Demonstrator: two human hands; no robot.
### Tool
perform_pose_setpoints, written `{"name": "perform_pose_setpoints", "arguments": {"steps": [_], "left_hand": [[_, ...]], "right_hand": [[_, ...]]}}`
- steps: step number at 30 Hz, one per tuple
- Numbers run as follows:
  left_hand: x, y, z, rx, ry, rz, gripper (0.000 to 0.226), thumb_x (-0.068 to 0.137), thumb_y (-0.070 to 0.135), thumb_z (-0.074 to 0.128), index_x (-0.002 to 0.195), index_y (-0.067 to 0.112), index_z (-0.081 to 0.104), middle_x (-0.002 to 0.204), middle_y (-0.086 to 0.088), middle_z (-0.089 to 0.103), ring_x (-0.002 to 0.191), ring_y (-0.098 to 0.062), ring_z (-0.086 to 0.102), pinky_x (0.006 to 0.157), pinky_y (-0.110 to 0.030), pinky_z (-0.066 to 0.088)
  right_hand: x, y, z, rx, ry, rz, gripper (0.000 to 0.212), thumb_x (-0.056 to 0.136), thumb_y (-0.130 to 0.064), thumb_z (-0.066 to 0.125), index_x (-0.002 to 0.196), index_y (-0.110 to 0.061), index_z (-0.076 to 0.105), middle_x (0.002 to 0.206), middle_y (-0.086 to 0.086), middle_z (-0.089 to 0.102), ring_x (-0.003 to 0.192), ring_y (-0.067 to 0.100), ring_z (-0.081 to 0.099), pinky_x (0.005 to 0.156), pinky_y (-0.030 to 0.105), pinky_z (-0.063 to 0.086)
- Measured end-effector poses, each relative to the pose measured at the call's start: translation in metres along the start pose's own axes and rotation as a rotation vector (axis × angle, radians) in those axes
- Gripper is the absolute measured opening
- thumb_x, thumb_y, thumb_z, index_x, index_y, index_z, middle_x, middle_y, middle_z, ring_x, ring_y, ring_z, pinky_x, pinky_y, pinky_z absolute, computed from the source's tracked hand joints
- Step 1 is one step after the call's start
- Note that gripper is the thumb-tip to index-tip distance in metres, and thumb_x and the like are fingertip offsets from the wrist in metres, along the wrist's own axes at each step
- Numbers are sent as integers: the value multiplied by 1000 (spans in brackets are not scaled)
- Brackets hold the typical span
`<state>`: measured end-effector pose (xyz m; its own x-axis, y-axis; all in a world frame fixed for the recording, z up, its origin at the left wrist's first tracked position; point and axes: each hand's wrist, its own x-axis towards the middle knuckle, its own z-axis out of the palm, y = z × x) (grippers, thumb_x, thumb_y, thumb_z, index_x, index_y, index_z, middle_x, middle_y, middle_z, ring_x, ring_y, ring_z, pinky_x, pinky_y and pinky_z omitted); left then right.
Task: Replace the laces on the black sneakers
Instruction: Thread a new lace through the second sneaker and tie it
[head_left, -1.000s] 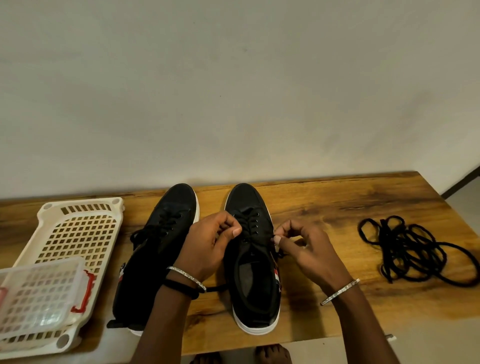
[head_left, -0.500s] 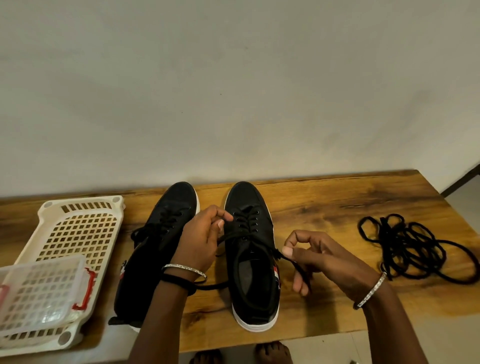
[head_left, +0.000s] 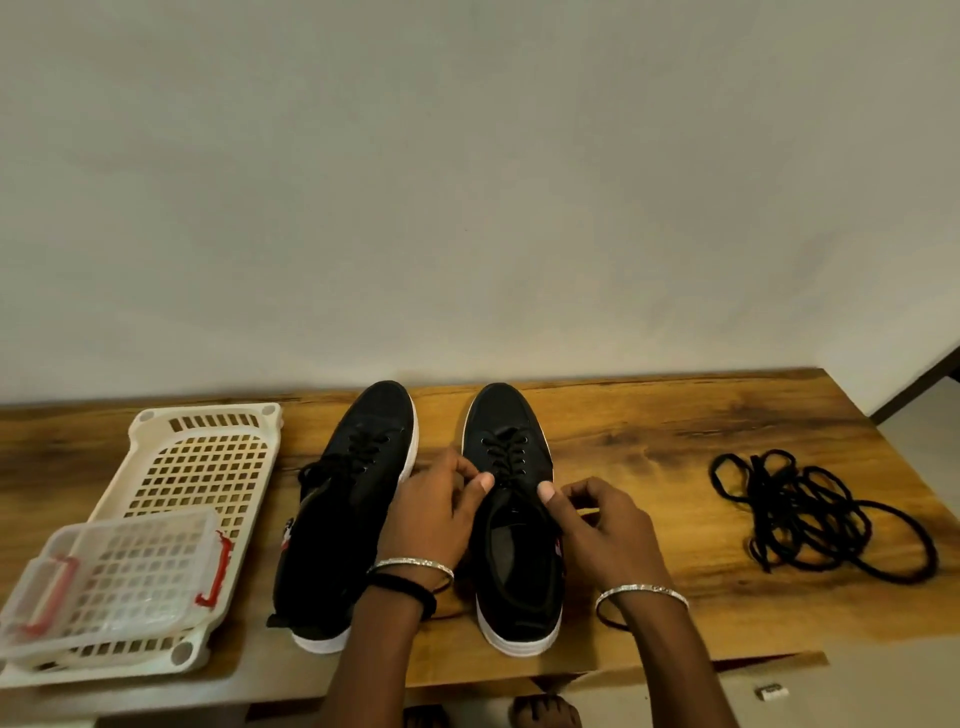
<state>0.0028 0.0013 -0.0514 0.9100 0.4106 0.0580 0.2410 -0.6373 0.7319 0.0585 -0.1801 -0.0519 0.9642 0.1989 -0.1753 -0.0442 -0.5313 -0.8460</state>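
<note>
Two black sneakers with white soles stand side by side on the wooden table (head_left: 649, 431), toes pointing at the wall. The left sneaker (head_left: 353, 499) leans over, its lace threaded. My left hand (head_left: 436, 509) and my right hand (head_left: 592, 519) flank the upper eyelets of the right sneaker (head_left: 511, 566), each with curled fingers pinching the black lace (head_left: 506, 457) at the sides of the tongue. Loose lace ends trail by my wrists near the table's front edge. A tangled heap of black laces (head_left: 810, 514) lies to the right.
A cream plastic basket (head_left: 197, 457) with a smaller clear basket with red handles (head_left: 119, 571) stacked in it sits at the table's left end. A plain wall runs behind. Bare toes show under the front edge.
My hands had drawn the lace ends outward half a second ago. Both have come back in to the eyelets of the right sneaker, thumbs close together.
</note>
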Motion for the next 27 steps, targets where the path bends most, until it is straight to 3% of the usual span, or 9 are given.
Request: {"name": "perform_pose_setpoints", "arguments": {"steps": [3,5,9,12,15,17,19,22,27], "left_hand": [[-17,9,-11,118,61,-29,13,96,38,60,92,26,60,78,11,61,72,-7,59,57,-21,38],[-35,16,-25,166,184,-23,11,95,33,62,88,26,60,79,13,55,69,-6,52,55,-16,31],[-68,14,-57,292,463,65,9,87,21,69,82,20,62,83,3,58,76,-19,54,62,-32,45],[-86,-8,-76,346,343,-16,17,84,31,74,91,22,62,92,1,65,80,-24,63,70,-37,48],[-102,-24,-85,552,104,-137,45,86,53,66,121,27,56,121,4,63,103,-21,65,97,-42,41],[-108,-23,-88,691,-15,-128,57,88,57,62,134,29,46,134,5,57,120,-19,58,109,-42,32],[-110,-17,-89,764,-119,-123,59,91,52,61,140,27,39,140,2,52,130,-19,49,111,-38,30],[-114,-11,-86,737,-207,-152,56,93,33,64,139,20,34,141,-3,49,133,-21,44,106,-33,37],[-125,9,-97,736,-296,-159,49,93,12,61,136,13,37,136,-10,54,128,-27,49,101,-36,45]], "right_hand": [[-18,-4,4,-1,-46,6,47,82,-68,62,104,-27,69,98,-13,70,85,1,68,74,28,58],[-30,-8,7,-9,-45,-15,59,80,-68,63,119,-25,65,110,-12,65,102,8,64,82,29,54],[-60,-10,17,-47,-44,18,73,85,-43,76,146,-19,44,134,1,57,127,23,55,96,31,47],[-81,-13,24,-78,63,74,80,91,-36,70,156,-17,27,149,11,45,135,30,46,101,40,44],[-94,-14,24,-250,213,-166,58,90,-34,71,141,-15,50,137,9,53,124,31,53,93,41,48],[-102,-18,22,-442,153,-299,41,88,-38,71,123,-19,64,125,2,58,120,28,54,91,40,46],[-110,-26,24,-650,-15,-281,41,91,-45,63,128,-26,59,135,-3,52,137,23,40,101,41,40],[-115,-36,28,-828,-152,-194,42,98,-36,58,137,-24,50,150,-3,45,152,23,19,112,40,34],[-131,-51,29,-855,-190,-240,28,98,-14,57,126,-11,58,131,9,60,132,28,45,110,32,34]]}}
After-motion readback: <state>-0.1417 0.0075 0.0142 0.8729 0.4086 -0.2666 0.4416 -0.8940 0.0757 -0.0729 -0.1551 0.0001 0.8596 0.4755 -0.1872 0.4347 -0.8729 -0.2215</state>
